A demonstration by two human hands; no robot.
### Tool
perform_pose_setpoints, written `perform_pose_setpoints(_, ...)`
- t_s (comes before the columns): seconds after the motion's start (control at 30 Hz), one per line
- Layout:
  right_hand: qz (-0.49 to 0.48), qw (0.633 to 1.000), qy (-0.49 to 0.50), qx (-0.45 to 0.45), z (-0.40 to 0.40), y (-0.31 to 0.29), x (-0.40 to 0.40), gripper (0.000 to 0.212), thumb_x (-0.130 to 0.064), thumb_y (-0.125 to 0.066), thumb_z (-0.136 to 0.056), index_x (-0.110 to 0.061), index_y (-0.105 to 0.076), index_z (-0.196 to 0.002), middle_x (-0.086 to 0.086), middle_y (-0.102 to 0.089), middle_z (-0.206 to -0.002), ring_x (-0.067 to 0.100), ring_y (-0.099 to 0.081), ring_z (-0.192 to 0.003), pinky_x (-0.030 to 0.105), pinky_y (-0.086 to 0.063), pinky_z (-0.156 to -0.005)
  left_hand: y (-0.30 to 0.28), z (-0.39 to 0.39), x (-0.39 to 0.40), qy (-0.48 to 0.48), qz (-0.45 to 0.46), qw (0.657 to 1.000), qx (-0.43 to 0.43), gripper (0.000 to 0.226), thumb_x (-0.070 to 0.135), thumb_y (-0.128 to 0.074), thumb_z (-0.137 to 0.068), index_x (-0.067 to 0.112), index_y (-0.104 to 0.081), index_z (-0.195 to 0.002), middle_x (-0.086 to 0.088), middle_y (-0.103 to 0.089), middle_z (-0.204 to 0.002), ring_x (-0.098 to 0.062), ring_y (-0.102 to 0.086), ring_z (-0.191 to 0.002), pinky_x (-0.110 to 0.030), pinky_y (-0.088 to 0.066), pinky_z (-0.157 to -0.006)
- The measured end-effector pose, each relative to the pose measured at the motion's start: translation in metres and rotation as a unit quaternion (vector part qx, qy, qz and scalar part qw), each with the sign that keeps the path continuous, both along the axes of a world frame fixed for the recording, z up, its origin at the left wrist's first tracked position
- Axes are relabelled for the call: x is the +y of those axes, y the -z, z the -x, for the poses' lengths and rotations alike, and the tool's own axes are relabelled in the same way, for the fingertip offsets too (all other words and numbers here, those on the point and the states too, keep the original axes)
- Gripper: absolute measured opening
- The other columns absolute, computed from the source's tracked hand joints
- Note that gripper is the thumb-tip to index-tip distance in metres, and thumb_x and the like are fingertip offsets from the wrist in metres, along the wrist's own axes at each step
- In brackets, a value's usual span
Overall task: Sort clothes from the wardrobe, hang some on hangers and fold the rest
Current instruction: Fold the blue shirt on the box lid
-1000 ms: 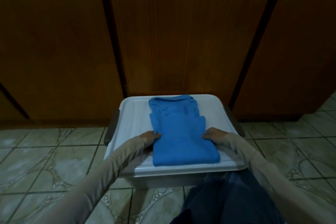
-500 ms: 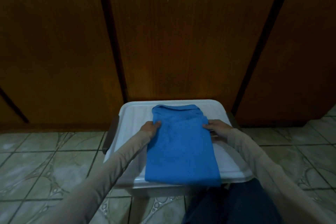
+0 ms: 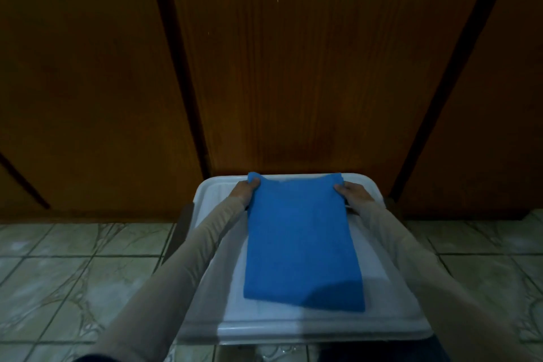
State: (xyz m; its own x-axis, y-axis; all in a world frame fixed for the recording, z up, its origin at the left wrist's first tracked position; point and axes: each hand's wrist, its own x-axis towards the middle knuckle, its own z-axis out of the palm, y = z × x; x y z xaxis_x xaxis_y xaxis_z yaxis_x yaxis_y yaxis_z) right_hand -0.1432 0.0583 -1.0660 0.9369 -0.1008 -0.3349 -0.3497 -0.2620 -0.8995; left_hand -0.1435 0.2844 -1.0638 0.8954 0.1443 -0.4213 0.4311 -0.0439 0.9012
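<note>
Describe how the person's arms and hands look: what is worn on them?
Both arms wear long, close-fitting beige sleeves that reach to the wrists. The cloth is plain, with no print or marking visible. The left hand and the right hand are bare: no gloves. The light is too dim to tell rings or a watch.

A folded blue garment (image 3: 302, 244) lies flat on the white lid of a plastic storage box (image 3: 390, 297), its long side running away from the camera. The left hand (image 3: 245, 189) pinches the far left corner of the cloth, and the right hand (image 3: 352, 192) pinches the far right corner, both in beige sleeves. The box stands on a pale tiled floor (image 3: 64, 267), right against the closed dark wooden wardrobe doors (image 3: 293, 67) behind it.
</note>
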Motion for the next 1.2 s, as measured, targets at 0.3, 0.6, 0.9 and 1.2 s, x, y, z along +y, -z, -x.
perform_pose_setpoints(0.3, 0.299, 0.949, -0.025, -0.097, -0.006, 0.031, 0.004, 0.036, -0.028, -0.057, -0.092, -0.011, -0.052, -0.123, 0.014, -0.06, -0.115, 0.027, -0.056, -0.102, 0.03, -0.042, -0.081, 0.03, -0.005, -0.001, 0.132, -0.578, 0.798, -0.105, 0.051, 0.047, -0.026, -0.099, 0.023, -0.027, -0.145, -0.01, -0.064, -0.114, -0.029, -0.059, -0.103, -0.04, -0.037, -0.099)
perform_pose_setpoints(0.6, 0.371, 0.902, -0.083, -0.205, 0.024, 0.026, -0.009, 0.04, -0.019, -0.049, -0.095, -0.016, -0.041, -0.134, 0.005, -0.037, -0.142, 0.019, -0.038, -0.129, 0.031, -0.031, -0.106, 0.031, 0.011, 0.003, 0.074, -0.631, 0.771, -0.053, 0.067, 0.055, -0.026, -0.096, 0.013, -0.017, -0.146, -0.011, -0.046, -0.135, -0.029, -0.043, -0.125, -0.052, -0.021, -0.109)
perform_pose_setpoints(0.9, 0.482, 0.848, -0.205, -0.087, 0.06, 0.028, 0.052, 0.053, -0.03, -0.017, -0.103, -0.013, -0.001, -0.15, -0.001, 0.004, -0.158, 0.012, 0.004, -0.145, 0.041, 0.004, -0.116, 0.028, 0.07, -0.051, 0.238, -0.594, 0.76, -0.114, 0.055, 0.028, -0.024, -0.1, 0.012, -0.005, -0.15, -0.004, -0.006, -0.158, -0.018, -0.003, -0.145, -0.058, 0.009, -0.11)
perform_pose_setpoints(1.2, 0.449, 0.851, -0.25, -0.103, 0.093, 0.05, 0.038, 0.059, -0.044, -0.018, -0.101, -0.025, 0.016, -0.147, -0.006, 0.02, -0.155, 0.008, 0.015, -0.143, 0.034, 0.008, -0.116, 0.06, 0.103, -0.041, 0.256, -0.519, 0.799, -0.164, 0.069, 0.05, 0.008, -0.084, 0.026, 0.012, -0.148, 0.005, 0.016, -0.156, -0.009, 0.012, -0.144, -0.034, 0.012, -0.114)
